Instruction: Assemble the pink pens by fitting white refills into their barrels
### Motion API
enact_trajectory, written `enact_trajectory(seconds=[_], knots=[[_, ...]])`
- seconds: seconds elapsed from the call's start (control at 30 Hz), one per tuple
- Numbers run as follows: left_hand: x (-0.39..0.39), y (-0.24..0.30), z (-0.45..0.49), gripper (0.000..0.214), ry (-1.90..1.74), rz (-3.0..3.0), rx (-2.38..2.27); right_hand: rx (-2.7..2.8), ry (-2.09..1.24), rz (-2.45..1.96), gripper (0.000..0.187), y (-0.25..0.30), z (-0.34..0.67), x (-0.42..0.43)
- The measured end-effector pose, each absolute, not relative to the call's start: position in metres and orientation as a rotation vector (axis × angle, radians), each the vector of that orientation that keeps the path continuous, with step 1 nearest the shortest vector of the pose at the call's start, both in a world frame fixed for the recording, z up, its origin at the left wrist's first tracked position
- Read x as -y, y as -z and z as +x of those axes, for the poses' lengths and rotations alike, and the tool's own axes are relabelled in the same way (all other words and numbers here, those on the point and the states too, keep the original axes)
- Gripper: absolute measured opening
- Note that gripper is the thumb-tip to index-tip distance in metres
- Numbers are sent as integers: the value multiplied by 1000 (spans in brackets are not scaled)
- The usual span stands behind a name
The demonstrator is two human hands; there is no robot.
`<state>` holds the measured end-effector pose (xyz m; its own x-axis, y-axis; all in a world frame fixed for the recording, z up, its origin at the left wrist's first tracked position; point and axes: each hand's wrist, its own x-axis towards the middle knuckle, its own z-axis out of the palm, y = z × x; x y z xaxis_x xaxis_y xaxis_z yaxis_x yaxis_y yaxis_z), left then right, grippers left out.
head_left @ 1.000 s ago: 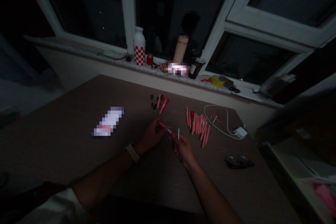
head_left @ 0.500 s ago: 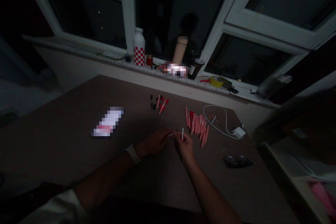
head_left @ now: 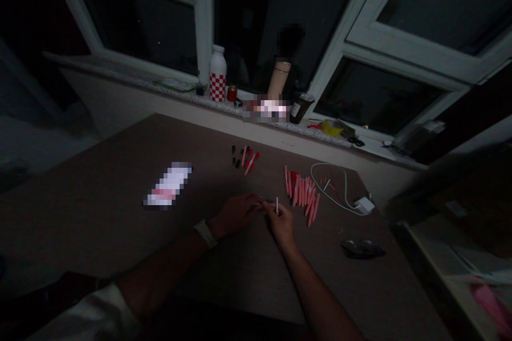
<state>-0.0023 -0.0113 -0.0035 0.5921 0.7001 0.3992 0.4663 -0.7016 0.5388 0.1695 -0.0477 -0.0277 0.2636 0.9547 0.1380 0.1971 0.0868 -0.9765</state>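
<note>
White, slim and stick-shaped, a small plastic piece [head_left: 277, 204] stood upright, pinched in the fingers of the right hand [head_left: 282, 225]. The fingers of the left hand [head_left: 235, 213] met them, drawn narrow; any hold could not be told. Piece judged light, stiff, slippery; best gripped low on the shaft. Pink plastic pen barrels [head_left: 302, 193] lay just right of the fingers on the brown tabletop [head_left: 120, 234].

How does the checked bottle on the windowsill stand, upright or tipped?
Upright: the bottle stands on its base on the windowsill, cap uppermost.
</note>
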Motion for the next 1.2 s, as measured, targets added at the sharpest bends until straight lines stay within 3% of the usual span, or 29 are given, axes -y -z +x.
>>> enact_trajectory(seconds=[0.3,0.5,0.87,1.2], knots=[[2,4,-8,26,-958,2309,-1134,1504,-466,-1478,36,30,185,11],[-1,7,-11,25,-980,2301,-1142,1803,-305,-1594,21,26,184,5],[-2,8,-10,25,-908,2291,-1164,1597,-650,-1318,31,29,187,10],[0,6,-8,25,-898,2294,-1130,1615,-692,-1301,27,19,184,16]])
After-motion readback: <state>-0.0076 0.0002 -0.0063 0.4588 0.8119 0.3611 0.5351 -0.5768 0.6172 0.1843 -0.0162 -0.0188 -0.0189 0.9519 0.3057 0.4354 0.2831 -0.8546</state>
